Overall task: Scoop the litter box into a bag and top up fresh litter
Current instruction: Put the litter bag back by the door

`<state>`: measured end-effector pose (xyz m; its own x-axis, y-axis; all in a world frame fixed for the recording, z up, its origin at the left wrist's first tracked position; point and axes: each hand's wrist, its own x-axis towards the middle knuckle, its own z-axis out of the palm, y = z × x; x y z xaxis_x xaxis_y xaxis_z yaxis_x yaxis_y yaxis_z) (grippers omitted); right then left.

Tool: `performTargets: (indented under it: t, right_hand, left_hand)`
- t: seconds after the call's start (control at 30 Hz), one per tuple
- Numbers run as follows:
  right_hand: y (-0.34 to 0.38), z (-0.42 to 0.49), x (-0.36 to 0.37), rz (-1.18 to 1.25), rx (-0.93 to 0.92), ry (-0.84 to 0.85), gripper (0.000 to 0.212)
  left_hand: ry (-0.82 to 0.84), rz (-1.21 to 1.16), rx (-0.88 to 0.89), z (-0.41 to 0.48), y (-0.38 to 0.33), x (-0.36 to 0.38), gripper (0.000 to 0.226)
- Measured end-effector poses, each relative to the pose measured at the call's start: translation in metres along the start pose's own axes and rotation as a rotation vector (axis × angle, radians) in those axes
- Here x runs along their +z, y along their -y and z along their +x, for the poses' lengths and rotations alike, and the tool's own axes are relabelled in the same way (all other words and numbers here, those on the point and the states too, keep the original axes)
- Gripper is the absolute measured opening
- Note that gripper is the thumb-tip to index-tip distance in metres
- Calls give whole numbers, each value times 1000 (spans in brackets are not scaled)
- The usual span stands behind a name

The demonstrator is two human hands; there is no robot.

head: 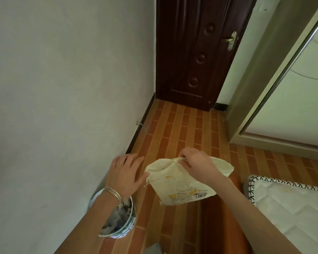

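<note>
The right hand (193, 165) pinched the top edge of a pale yellow bag (180, 186), held above the tiled floor (173, 129); the left hand (126, 173) was spread, grasping nothing, just beside its mouth. Risk noted — a one-handed pinch could let the mouth collapse or slip, spilling contents. The bag appeared crumpled, printed, barcoded — no litter box in view.

Hallway corner, tiled floor.
Dark brown panelled wooden door (196, 52) shut ahead; white quilted mattress (290, 204) lies lower right.
</note>
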<state>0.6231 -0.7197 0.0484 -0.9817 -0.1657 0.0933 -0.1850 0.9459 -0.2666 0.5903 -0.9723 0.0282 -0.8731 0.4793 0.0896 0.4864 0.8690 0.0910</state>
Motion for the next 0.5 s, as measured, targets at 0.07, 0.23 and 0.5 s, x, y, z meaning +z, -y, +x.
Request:
performTargets:
  t: [0.07,0.23,0.5]
  right_hand:
    - [-10,21,-1,-3,10,-14,14]
    - [-31,64,-2,14,40,-11,13]
    - [-84,125,11,20,48,57,16]
  left_hand:
    - [4,16,6,23,9,1,65]
    - [20,16,9,64,20,8,70]
    - [81,7,-35,132,23,33,76]
